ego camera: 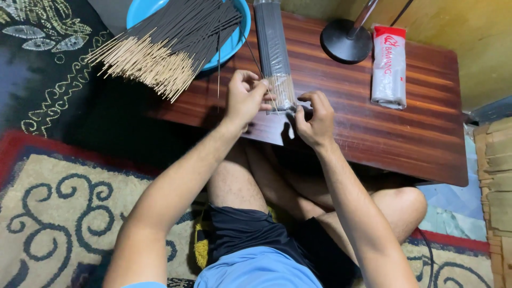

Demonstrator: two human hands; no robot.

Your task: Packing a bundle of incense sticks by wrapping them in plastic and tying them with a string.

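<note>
Working at the near edge of a low wooden table (pixel 416 133), centre frame, both hands meet on the open end of a clear plastic sleeve of incense sticks (pixel 273 48). Left hand (pixel 244 98): fingers curled together, thumb and forefinger pinched at the sleeve's mouth beside the pale bare stick ends; whether they grip the plastic or a single stick cannot be told. Right hand (pixel 316 120): fingers bent and close together, fingertips on the sleeve's lower corner; exact hold hidden by the knuckles.

Sleeve lies lengthwise on the table, running from centre up to the top edge, where its far end is cut off. Dark coated sticks fill the upper part, pale ends toward the hands.

Upper left: blue plastic basin (pixel 234 40), partly out of frame, with a loose pile of incense sticks (pixel 165 45) fanned across it, the pale ends overhanging the table's left edge. One or two stray sticks lie between the basin and the sleeve.

Upper right of centre: round black lamp base (pixel 346 42), its pole cut off at the top. Just right of it, a white and red packet (pixel 388 66) lies flat.

Person sits cross-legged with the knees under the table, on a patterned rug (pixel 58 202). Stacked cardboard (pixel 496 181) at the right edge, only partly seen.
</note>
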